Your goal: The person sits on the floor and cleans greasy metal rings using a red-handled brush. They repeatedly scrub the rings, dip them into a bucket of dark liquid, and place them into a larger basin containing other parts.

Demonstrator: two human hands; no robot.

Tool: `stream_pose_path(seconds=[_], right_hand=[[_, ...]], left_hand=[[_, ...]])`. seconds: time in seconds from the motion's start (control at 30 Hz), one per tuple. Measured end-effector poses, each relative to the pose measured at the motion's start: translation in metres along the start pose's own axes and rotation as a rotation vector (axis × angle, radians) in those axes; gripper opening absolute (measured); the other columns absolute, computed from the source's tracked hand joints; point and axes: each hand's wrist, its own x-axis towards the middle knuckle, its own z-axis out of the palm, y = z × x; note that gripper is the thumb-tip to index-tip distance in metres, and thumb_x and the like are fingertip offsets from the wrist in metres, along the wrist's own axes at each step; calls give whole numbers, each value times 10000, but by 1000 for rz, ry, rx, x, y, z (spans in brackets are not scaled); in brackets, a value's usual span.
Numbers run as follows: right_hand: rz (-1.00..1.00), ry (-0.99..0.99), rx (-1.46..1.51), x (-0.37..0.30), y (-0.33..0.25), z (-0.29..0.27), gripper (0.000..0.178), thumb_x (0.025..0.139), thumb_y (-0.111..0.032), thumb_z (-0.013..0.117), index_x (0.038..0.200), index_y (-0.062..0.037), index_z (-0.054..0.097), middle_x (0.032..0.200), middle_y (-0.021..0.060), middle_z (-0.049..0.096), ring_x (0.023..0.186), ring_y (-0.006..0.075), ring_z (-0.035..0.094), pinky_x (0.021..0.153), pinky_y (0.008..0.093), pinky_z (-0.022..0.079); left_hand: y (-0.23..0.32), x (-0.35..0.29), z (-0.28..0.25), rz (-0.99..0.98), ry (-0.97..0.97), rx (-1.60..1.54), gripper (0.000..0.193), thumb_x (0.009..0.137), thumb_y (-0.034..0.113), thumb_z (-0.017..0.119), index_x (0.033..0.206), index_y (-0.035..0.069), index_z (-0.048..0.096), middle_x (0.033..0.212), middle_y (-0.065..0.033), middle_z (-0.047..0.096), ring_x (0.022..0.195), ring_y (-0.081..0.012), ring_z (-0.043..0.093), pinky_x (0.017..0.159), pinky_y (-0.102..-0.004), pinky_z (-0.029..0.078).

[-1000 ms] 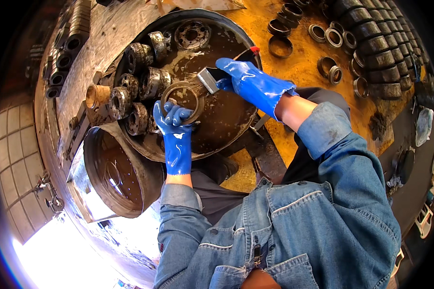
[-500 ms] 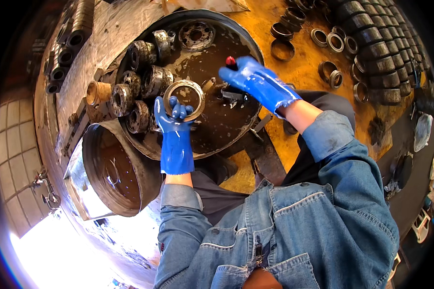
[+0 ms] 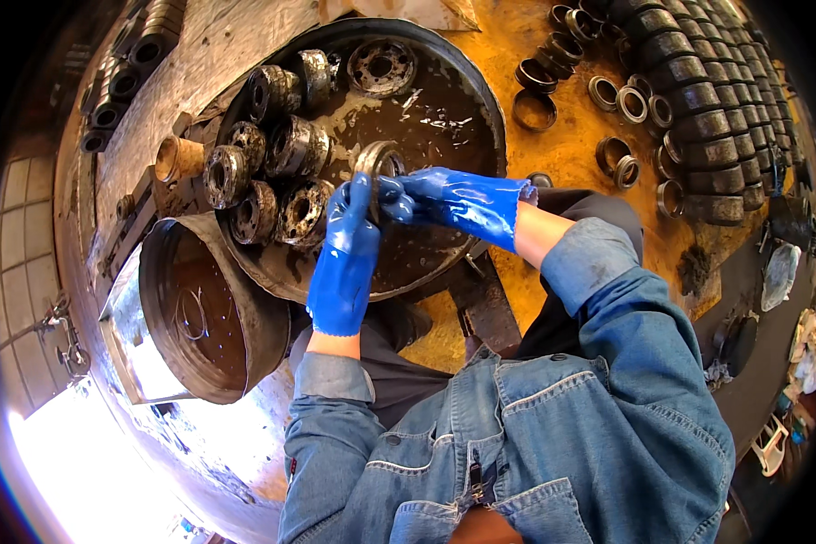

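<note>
Both my hands wear blue rubber gloves. My left hand (image 3: pixel 344 249) grips a grimy metal bearing ring (image 3: pixel 378 164) and holds it on edge above a large round pan (image 3: pixel 272 276) of dark oily liquid. My right hand (image 3: pixel 458 201) reaches in from the right, its fingertips on the same ring. No brush shows in the right hand now. Several dirty bearings (image 3: pixel 281 172) lie heaped at the pan's left and far side.
A second, smaller round tub (image 3: pixel 204 313) of dark liquid stands to the pan's lower left. Rows of dark rings and bearing races (image 3: pixel 689 109) cover the stained orange floor at upper right. More rings (image 3: pixel 122 72) line a wooden plank at upper left.
The right hand held a brush over the pan a second ago; now it has come left onto the ring, without the brush. The ring has turned from flat to on edge.
</note>
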Motion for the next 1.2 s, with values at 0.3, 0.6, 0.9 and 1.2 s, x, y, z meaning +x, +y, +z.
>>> stream_pose_path(seconds=[0.3, 0.6, 0.9, 1.2], right_hand=[[-655, 320, -824, 3, -24, -6, 317, 854, -177, 773, 1117, -10, 713, 1003, 83, 737, 910, 121, 646, 812, 283, 527], [-136, 183, -446, -22, -22, 7, 191, 900, -214, 689, 992, -61, 757, 928, 53, 739, 827, 139, 637, 759, 297, 503], [-214, 178, -482, -15, -24, 0, 243, 926, -239, 685, 1041, -32, 736, 901, 76, 737, 818, 141, 645, 753, 319, 522], [-509, 138, -452, -5, -19, -8, 180, 927, -95, 698, 1081, -3, 708, 899, 75, 710, 774, 133, 654, 674, 265, 533]], left_hand=[[-6, -11, 9, -146, 50, -92, 411, 1041, 335, 565, 1110, -58, 665, 946, -165, 705, 781, -245, 679, 755, -363, 558], [2, -19, 17, -88, -166, 128, 345, 1045, 250, 553, 1168, -57, 653, 1020, -162, 724, 903, -226, 694, 894, -356, 531], [-6, -19, 14, -137, -124, -59, 340, 1036, 237, 570, 1181, -61, 646, 1044, -160, 720, 923, -234, 695, 905, -362, 530], [-8, -21, 22, -145, -123, 51, 362, 1049, 256, 545, 1205, -54, 645, 1062, -156, 729, 954, -252, 698, 923, -363, 525]])
